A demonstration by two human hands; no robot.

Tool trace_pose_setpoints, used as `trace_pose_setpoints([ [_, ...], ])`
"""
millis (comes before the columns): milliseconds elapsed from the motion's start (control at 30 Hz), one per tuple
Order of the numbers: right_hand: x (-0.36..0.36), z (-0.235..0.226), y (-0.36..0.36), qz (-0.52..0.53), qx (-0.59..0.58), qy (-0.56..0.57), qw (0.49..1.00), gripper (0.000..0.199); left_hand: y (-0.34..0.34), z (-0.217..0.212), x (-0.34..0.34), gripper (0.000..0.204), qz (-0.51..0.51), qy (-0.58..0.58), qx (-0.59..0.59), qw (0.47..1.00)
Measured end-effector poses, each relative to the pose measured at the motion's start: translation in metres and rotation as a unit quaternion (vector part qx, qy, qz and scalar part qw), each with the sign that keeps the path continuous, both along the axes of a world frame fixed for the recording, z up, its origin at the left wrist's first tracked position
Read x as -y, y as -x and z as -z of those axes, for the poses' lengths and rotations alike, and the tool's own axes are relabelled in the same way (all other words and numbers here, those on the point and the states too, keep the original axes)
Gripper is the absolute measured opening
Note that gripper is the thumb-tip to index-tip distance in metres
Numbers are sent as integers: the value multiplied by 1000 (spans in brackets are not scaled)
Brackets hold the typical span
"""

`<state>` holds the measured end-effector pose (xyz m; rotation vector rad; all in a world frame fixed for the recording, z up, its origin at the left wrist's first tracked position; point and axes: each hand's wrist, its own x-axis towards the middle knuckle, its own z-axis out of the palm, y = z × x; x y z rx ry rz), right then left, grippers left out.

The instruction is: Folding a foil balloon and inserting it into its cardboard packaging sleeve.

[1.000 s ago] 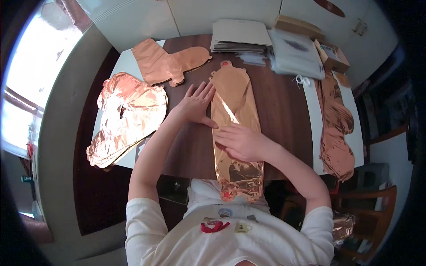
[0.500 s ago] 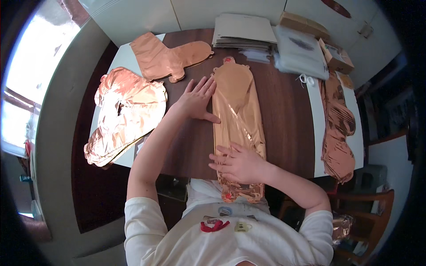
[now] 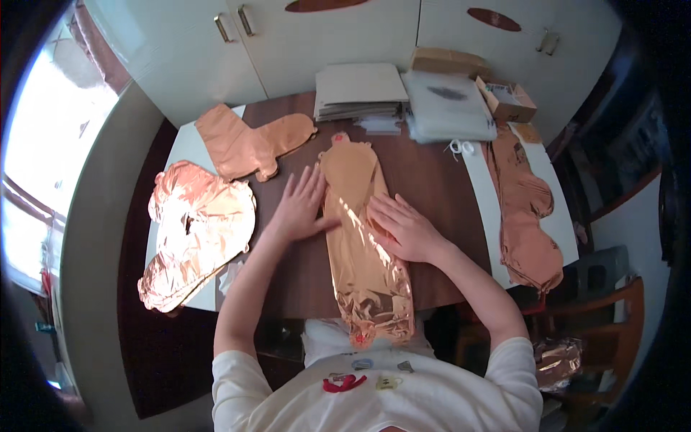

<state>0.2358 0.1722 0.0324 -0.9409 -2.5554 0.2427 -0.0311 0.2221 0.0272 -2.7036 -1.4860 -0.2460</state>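
A long, flat rose-gold foil balloon (image 3: 353, 252) lies lengthwise in front of me, its crinkled near end hanging past the table's front edge. Red marks show at both of its ends. My left hand (image 3: 296, 207) rests flat along its left edge, fingers spread, thumb over the foil. On the opposite edge my right hand (image 3: 404, 229) lies with its fingers stretched over the foil. Neither hand grips anything. Further flat foil balloons lie left: a shiny one (image 3: 230, 219) and a boot-shaped one (image 3: 237, 147) behind it. A wavy-edged balloon (image 3: 522, 216) lies right.
Along the back of the brown table (image 3: 446, 194) stand a stack of grey-white cards (image 3: 361, 85), clear plastic bags (image 3: 446, 108) and a small open cardboard box (image 3: 507, 99). White-handled scissors (image 3: 461, 148) lie before the bags. A wooden chair (image 3: 626, 324) stands at right.
My right hand has moved from the balloon's near part up to its right edge, farther from me. My left hand stays at the left edge. The view has tilted up, showing more cabinet.
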Motion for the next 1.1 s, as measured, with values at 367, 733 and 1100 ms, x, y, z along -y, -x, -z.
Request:
trace_pose_setpoints([
  [367,-15,16,2,54,103,-22,993,71,-33,-1,56,94,144,24,12,989],
  [733,-92,30,18,181,68,31,981,70,-38,-2,63,93,118,21,10,993],
  [1100,-115,29,30,196,44,24,979,67,-35,-2,63,91,108,15,0,994],
])
